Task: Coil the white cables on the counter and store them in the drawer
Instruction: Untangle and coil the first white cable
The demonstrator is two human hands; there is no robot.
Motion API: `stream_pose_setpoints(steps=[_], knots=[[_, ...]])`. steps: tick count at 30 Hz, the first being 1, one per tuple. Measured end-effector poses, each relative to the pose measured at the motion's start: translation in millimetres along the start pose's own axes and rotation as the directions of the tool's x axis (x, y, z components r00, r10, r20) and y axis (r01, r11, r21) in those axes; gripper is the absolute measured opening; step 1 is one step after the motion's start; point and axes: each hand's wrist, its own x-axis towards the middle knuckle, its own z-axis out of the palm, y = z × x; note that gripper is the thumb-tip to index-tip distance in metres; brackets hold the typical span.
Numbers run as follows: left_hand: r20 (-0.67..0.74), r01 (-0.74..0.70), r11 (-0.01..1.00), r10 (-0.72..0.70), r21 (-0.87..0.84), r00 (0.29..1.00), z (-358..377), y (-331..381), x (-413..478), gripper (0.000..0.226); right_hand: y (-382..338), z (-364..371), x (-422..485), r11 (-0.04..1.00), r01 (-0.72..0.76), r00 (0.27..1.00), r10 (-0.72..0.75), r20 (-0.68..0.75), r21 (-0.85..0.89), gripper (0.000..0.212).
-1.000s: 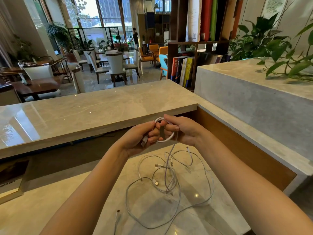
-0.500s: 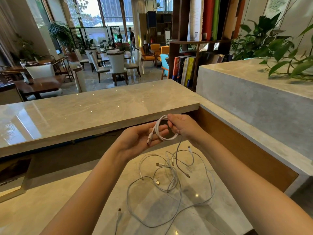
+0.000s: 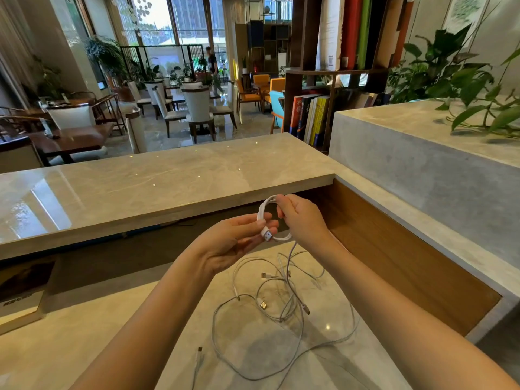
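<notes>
You were mid-coil: left hand (image 3: 236, 243) pinched the coil (image 3: 270, 220), right hand (image 3: 301, 218) apparently closed on it; next, draw in the slack (image 3: 291, 266) trailing to the bench (image 3: 337, 361).

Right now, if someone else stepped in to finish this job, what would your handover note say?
Left hand: pinches the USB plug end of a small white coil.
Right hand: grips the coil's far side, with the cable's tail hanging down from there.
Loose cables: tangled on the lower counter, several plugs showing.
Done: one coil partly wound.
Left: finish it, coil the rest, store all. No drawer in view.
</notes>
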Motion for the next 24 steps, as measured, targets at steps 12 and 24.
stream_pose_setpoints(steps=[12,24], knots=[[-0.173,-0.255,0.794,0.408,0.552,0.896,10.0,-20.5,8.9,0.007,-11.0,0.0,-9.4,0.965,-0.132,0.987,0.107,0.122,0.225,0.039],[-0.018,-0.485,0.519,0.696,0.704,0.718,12.3,-26.8,15.2,0.014,-14.3,-2.8,-7.8,0.885,-0.161,0.978,0.085,0.189,0.436,0.038]])
